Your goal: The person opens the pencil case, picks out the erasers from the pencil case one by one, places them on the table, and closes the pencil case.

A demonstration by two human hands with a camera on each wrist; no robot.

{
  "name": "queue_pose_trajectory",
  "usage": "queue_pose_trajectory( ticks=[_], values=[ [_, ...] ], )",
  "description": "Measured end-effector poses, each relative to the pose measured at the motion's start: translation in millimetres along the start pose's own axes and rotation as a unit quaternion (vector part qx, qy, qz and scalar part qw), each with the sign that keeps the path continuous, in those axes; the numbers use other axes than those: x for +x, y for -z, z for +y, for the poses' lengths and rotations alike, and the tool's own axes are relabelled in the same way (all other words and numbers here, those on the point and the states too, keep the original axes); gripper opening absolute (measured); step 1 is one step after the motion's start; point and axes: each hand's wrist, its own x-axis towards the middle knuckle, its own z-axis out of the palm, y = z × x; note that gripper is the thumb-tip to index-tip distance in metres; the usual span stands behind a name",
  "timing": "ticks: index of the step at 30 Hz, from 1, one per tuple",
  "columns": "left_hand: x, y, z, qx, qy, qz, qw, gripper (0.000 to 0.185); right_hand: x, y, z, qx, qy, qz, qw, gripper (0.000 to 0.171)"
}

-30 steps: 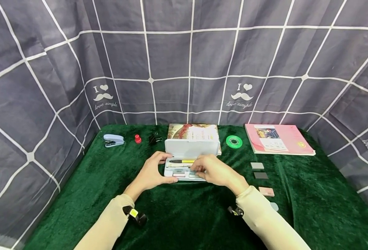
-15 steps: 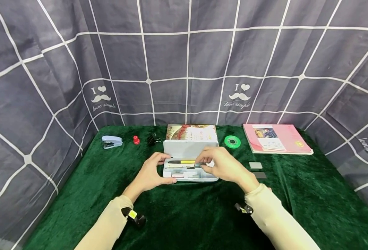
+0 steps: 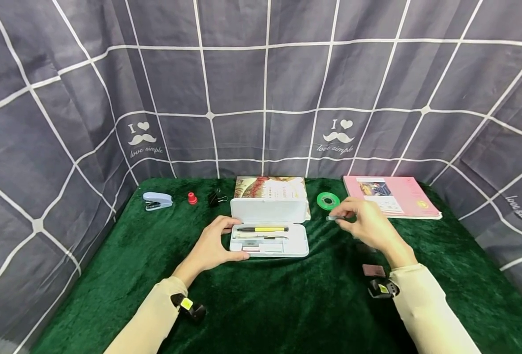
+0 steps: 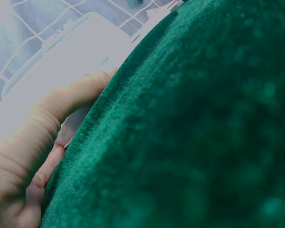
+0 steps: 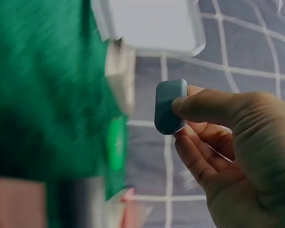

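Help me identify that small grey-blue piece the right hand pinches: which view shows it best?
The right wrist view: the piece is close and sharp in the right hand. The head view shows it tiny. The left wrist view lacks it.

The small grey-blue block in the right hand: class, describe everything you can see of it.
The grey-blue block is a small flat slab with rounded corners and a smooth, matt surface, perhaps an eraser. The right hand pinches it between thumb and fingers, in the air above the green cloth, to the right of the open white pencil case and near the green tape roll. Nothing else touches it.
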Motion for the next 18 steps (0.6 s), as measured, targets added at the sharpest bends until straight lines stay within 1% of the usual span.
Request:
queue_pose_trajectory(
  ticks=[2,5,8,10,12,13,18],
  values=[
    [-0.3,1.5,0.4,0.004,0.0,-0.001,1.0,0.085,-3,-4,9,-0.004,-0.01,-0.006,1.0,0.026],
    [-0.1,2.0,0.6,0.005,0.0,-0.002,1.0,0.086,-7,-10,18,0.001,-0.023,-0.027,0.999,0.024],
    [0.2,1.6,0.0,0.001,-0.001,-0.002,1.0,0.086,-9,-14,22,0.009,-0.058,-0.076,0.995,0.022],
    [0.3,1.5,0.0,0.0,0.0,-0.004,1.0,0.085,-10,-15,22,0.01,-0.084,-0.108,0.99,0.019],
    [0.1,1.6,-0.1,-0.001,0.002,-0.005,1.0,0.085,-10,-16,22,0.009,-0.104,-0.132,0.986,0.017],
    [0.0,1.8,0.1,0.001,0.001,-0.005,1.0,0.085,-10,-16,21,0.007,-0.106,-0.137,0.985,0.017],
    [-0.7,2.5,0.7,0.008,0.0,-0.006,0.9999,0.085,-10,-19,21,0.008,-0.09,-0.13,0.987,0.017]
  ],
)
